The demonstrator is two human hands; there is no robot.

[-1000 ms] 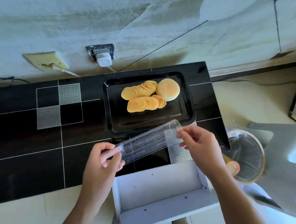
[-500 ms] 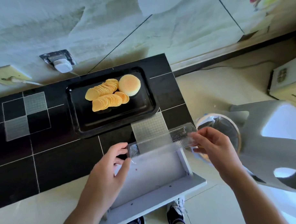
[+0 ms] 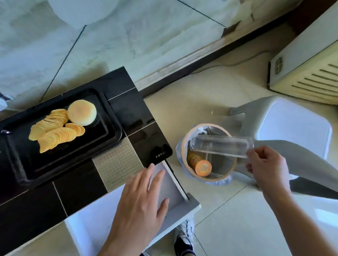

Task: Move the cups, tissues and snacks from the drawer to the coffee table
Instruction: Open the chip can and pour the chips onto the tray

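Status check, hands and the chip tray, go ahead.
Right hand pinches clear plastic tray over bin. Left hand open above white drawer. Chips on black tray. Nothing in the way.

A second ago both hands held the clear plastic tray [image 3: 221, 146] over the open drawer [image 3: 172, 187], one at each end. Now the left hand [image 3: 142, 201] has let go of it and lies flat with straight fingers over the drawer. The right hand [image 3: 266, 165] alone pinches the tray's right end and has carried it to the right, so it now hangs above the waste bin [image 3: 231, 173] on the floor.
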